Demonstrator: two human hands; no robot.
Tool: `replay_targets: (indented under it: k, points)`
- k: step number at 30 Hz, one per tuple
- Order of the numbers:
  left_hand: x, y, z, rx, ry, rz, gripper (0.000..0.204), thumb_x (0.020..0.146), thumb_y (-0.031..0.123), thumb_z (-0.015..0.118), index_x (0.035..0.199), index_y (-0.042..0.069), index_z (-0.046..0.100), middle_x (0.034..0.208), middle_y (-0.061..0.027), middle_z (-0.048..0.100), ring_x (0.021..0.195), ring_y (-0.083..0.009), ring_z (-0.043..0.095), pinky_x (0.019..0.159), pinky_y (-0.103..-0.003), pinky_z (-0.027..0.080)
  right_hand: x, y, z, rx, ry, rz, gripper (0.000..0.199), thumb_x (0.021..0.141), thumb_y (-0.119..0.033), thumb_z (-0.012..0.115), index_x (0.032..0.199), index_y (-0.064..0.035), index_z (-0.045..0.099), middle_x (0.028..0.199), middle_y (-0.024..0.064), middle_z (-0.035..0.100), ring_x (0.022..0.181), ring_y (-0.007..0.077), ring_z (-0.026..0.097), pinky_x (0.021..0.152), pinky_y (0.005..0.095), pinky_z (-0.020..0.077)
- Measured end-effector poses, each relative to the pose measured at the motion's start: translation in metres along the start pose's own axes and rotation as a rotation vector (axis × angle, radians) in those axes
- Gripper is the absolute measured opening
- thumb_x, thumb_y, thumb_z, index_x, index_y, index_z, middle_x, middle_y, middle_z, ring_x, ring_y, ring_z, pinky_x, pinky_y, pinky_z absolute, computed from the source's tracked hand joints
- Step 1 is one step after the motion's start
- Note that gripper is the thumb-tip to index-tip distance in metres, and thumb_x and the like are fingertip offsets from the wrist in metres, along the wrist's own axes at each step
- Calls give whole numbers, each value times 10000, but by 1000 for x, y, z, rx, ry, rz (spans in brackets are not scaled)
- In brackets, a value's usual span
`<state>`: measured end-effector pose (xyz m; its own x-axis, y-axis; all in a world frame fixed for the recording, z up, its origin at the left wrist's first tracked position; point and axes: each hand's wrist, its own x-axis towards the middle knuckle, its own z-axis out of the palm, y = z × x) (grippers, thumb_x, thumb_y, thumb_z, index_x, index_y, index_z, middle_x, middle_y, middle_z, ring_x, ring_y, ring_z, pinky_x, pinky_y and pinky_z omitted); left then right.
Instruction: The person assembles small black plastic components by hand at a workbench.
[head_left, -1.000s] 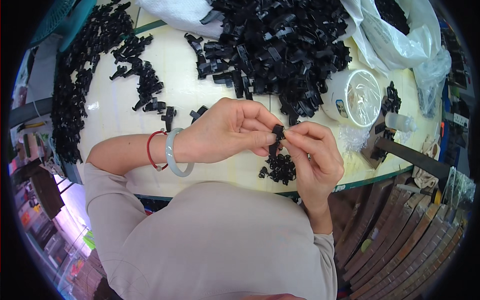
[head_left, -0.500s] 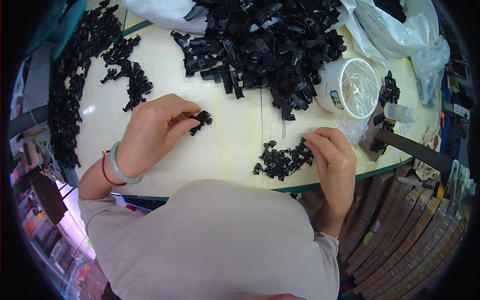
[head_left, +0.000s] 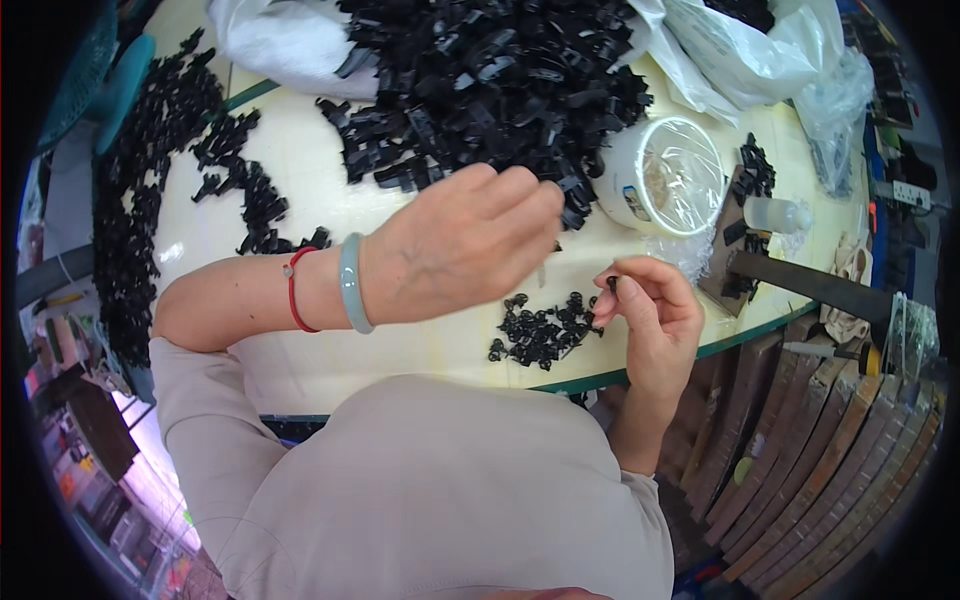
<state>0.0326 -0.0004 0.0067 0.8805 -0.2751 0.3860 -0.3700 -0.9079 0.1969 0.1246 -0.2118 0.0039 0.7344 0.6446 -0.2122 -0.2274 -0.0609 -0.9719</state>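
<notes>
My left hand (head_left: 465, 240) reaches across to the front edge of a big heap of black plastic clips (head_left: 480, 85). Its back is uppermost and its fingers are curled; the fingertips are hidden, so whatever they hold does not show. Between thumb and forefinger, my right hand (head_left: 655, 315) pinches a tiny black ring-shaped plastic part (head_left: 612, 284). The hand is just right of a small pile of similar black parts (head_left: 540, 330) near the table's front edge. A short row of black pieces (head_left: 262, 205) lies beyond my left forearm.
More black pieces (head_left: 130, 230) cover the table's left side. Right of the heap stand a white tub (head_left: 625, 175) with clear film inside, a small bottle (head_left: 775, 214) and a hand press with a long dark lever (head_left: 815, 280). Plastic bags (head_left: 760, 60) lie at the back right.
My left hand has swung right to the heap from the left, where it held a black clip. A black piece now lies at the row's near end. My right hand has turned, pinching a part.
</notes>
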Motion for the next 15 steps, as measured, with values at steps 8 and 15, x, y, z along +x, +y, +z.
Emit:
replay_targets:
  k: [8,15]
  points:
    - [-8,-1,9,42,-50,-6,318,631,42,608,941,-26,583,964,-120,565,799,-221,543,630,-292,455,0,7,-6,419,-62,160,185,878,5,532,1041,79,575,975,170,611,782,188,656,717,283,567]
    - [-11,7,13,62,-22,-93,344,634,28,610,972,-29,580,981,-126,572,784,-210,543,634,-279,469,1,14,-5,445,-122,81,179,871,8,543,1032,77,577,963,170,613,777,194,661,691,283,573]
